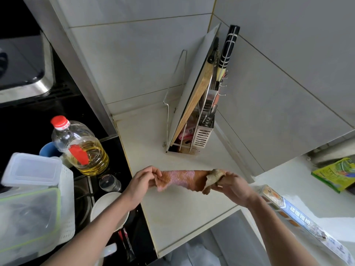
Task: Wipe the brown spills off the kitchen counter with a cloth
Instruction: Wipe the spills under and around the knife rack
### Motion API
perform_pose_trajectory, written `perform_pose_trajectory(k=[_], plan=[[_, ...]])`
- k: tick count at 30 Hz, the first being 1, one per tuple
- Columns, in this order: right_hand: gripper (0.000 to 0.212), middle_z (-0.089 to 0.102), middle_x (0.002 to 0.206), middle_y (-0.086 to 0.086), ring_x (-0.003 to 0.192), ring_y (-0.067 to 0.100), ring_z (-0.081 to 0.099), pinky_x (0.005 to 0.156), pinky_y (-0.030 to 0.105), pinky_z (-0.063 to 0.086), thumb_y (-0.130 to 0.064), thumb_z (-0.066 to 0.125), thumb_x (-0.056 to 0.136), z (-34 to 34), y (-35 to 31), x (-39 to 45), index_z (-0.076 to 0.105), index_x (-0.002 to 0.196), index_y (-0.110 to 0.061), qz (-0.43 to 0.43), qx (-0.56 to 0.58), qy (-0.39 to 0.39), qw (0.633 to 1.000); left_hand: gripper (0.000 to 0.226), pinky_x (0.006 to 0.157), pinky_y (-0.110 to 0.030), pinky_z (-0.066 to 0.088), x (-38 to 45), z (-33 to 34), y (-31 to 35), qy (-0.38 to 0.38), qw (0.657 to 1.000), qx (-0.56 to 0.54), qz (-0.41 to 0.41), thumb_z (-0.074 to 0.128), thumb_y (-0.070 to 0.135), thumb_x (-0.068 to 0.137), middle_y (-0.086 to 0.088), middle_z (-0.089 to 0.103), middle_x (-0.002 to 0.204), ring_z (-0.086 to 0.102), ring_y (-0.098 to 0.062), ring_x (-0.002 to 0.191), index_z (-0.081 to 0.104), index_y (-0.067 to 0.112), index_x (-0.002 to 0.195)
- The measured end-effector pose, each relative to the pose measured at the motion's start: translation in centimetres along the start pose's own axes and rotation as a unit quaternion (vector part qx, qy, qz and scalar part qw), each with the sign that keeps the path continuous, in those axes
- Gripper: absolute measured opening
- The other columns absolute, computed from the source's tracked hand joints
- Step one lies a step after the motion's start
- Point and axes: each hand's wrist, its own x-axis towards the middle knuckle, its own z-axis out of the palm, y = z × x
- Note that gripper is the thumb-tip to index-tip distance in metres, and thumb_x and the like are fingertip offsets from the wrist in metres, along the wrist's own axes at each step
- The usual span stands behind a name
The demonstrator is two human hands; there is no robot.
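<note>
Hands: two, both raised over the counter (178,214), stretching one cloth (182,180) between them
Left hand (143,179): fingers pinch the cloth's left end
Right hand (230,184): fingers curl round the bunched right end
Cloth: one, pink and brown, pulled into a loose roll, held in the air above the pale counter, just in front of the rack
Counter: pale worktop in a tiled corner; a faint brownish ring shows near its front edge (165,220)
Rack (192,120): one steel stand at the back, well apart from the hands, holding two boards that lean against each other, a dark-handled tool (228,52) and a slotted cutlery holder (202,137)
Bottle (80,146): one, red cap, part full of yellow oil, on the dark hob to the left
Tubs: two clear lidded boxes, one (32,168) stacked on a white basket, one with green trim (28,217) nearer the camera
Jar (110,182): one small, metal-lidded, just beside the bottle
Bowl (107,206): one white, partly hidden under the left forearm
Right side: one long foil box (299,221) under the right forearm, one green packet (336,174) farther back
</note>
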Motion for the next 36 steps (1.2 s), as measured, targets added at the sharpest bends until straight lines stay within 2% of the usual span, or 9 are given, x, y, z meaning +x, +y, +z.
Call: perform_pose_trajectory(k=[6, 11, 13, 17, 21, 26, 28, 31, 36], plan=[[0.067, 0.063, 0.088, 0.032, 0.086, 0.048, 0.055, 0.095, 0.055, 0.044, -0.058, 0.056, 0.088, 0.3, -1.6, 0.2, 0.059, 0.079, 0.008, 0.037, 0.084, 0.079, 0.993, 0.030, 0.063, -0.032, 0.051, 0.8, 0.1, 1.8, -0.003, 0.990, -0.121, -0.069, 0.029, 0.008, 0.102, -0.014, 0.063, 0.091, 0.062, -0.022, 0.072, 0.058, 0.007, 0.111], [0.019, 0.060, 0.081, 0.019, 0.058, 0.030, 0.053, 0.057, 0.043, 0.052, -0.008, 0.067, 0.087, 1.8, -1.7, 0.6, 0.056, 0.103, -0.006, 0.033, 0.111, 0.043, 0.992, 0.029, 0.076, -0.040, 0.060, 0.4, 0.9, 1.9, -0.069, 0.979, -0.134, -0.134, 0.063, 0.000, 0.084, -0.023, 0.069, 0.106, 0.069, -0.030, 0.092, 0.067, -0.002, 0.113], [0.043, 0.055, 0.087, 0.014, 0.064, 0.028, 0.045, 0.060, 0.043, 0.054, 0.008, 0.057, 0.076, 1.9, -1.5, 0.6, 0.057, 0.116, -0.008, 0.042, 0.163, 0.035, 0.985, 0.024, 0.068, -0.039, 0.056, 0.2, 1.0, 2.4, -0.108, 0.973, -0.139, -0.150, 0.061, 0.002, 0.082, -0.022, 0.067, 0.101, 0.067, -0.031, 0.085, 0.072, 0.002, 0.103], [0.055, 0.060, 0.101, 0.019, 0.086, 0.032, 0.058, 0.073, 0.042, 0.054, 0.004, 0.067, 0.059, 5.8, -0.8, 2.0, 0.062, 0.112, -0.007, 0.034, 0.248, 0.003, 0.968, 0.015, 0.068, -0.035, 0.049, 0.0, 2.6, 3.8, -0.172, 0.943, -0.206, -0.195, 0.049, 0.009, 0.084, -0.011, 0.058, 0.087, 0.058, -0.023, 0.076, 0.062, 0.012, 0.088], [0.062, 0.060, 0.123, 0.032, 0.107, 0.042, 0.062, 0.097, 0.058, 0.050, -0.010, 0.075, 0.073, 10.5, 0.0, 3.8, 0.051, 0.128, 0.006, 0.042, 0.098, 0.068, 0.992, 0.044, 0.087, -0.036, 0.049, 0.2, 4.4, 4.3, -0.211, 0.934, -0.209, -0.197, 0.051, 0.010, 0.086, -0.017, 0.061, 0.110, 0.060, -0.024, 0.097, 0.054, 0.002, 0.129], [0.014, 0.062, 0.108, 0.034, 0.077, 0.039, 0.066, 0.060, 0.049, 0.054, -0.014, 0.057, 0.096, 10.9, -0.5, 4.5, 0.066, 0.102, -0.005, 0.003, 0.020, 0.155, 0.988, 0.038, 0.069, -0.033, 0.053, 0.5, 3.3, 4.5, -0.159, 0.949, -0.238, -0.135, 0.045, 0.006, 0.092, -0.021, 0.060, 0.114, 0.063, -0.027, 0.091, 0.056, -0.001, 0.127], [0.044, 0.058, 0.099, 0.036, 0.069, 0.036, 0.061, 0.057, 0.038, 0.051, -0.037, 0.036, 0.105, 10.8, -1.1, 4.0, 0.071, 0.105, -0.011, 0.037, 0.083, 0.066, 0.994, 0.034, 0.057, -0.030, 0.048, 0.6, 2.9, 4.1, -0.131, 0.956, -0.233, -0.122, 0.042, 0.004, 0.094, -0.021, 0.059, 0.105, 0.061, -0.027, 0.079, 0.056, 0.003, 0.125], [0.043, 0.058, 0.097, 0.039, 0.068, 0.039, 0.064, 0.056, 0.042, 0.054, -0.040, 0.041, 0.103, 10.8, -1.0, 3.8, 0.061, 0.121, -0.006, 0.033, 0.097, -0.047, 0.994, 0.026, 0.075, -0.038, 0.051, 0.9, 2.0, 3.0, -0.078, 0.982, -0.151, -0.082, 0.047, -0.002, 0.097, -0.023, 0.063, 0.106, 0.062, -0.033, 0.093, 0.058, 0.001, 0.120], [0.029, 0.058, 0.113, 0.039, 0.088, 0.059, 0.058, 0.052, 0.052, 0.058, -0.005, 0.053, 0.093, 11.3, -0.1, 4.9, 0.056, 0.120, 0.004, 0.003, 0.132, -0.030, 0.991, 0.037, 0.078, -0.021, 0.050, 0.8, 1.0, 2.8, 0.050, 0.980, 0.190, -0.012, 0.077, 0.015, 0.081, 0.002, 0.070, 0.102, 0.065, -0.011, 0.095, 0.060, 0.026, 0.112]])
